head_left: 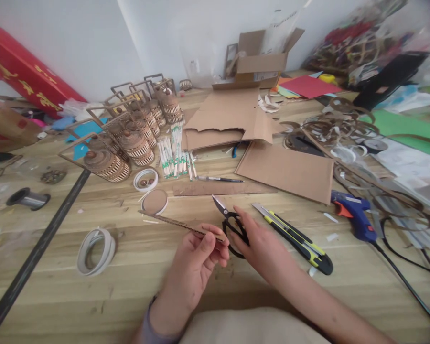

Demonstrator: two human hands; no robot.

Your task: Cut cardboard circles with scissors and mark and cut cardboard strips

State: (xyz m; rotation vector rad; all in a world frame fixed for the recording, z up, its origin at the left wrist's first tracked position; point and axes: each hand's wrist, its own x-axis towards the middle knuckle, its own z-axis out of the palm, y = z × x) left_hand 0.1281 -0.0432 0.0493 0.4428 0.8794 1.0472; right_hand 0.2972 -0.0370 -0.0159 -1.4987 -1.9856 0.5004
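A thin strip of corrugated cardboard is pinched between the thumb and fingers of my left hand; its long end points away to the left. My right hand has its fingers around the black handles of a pair of scissors, whose blades point away from me. To the right of that hand lies a yellow and black utility knife. Beyond the strip is a round cardboard disc with a white rim. A long narrow cardboard piece lies past the scissors, near a pen.
Several small woven lidded baskets with tall handles stand at the back left. Rolls of white strip lie left. A blue glue gun with its cord is at right, by cardboard sheets and tangled brown strips.
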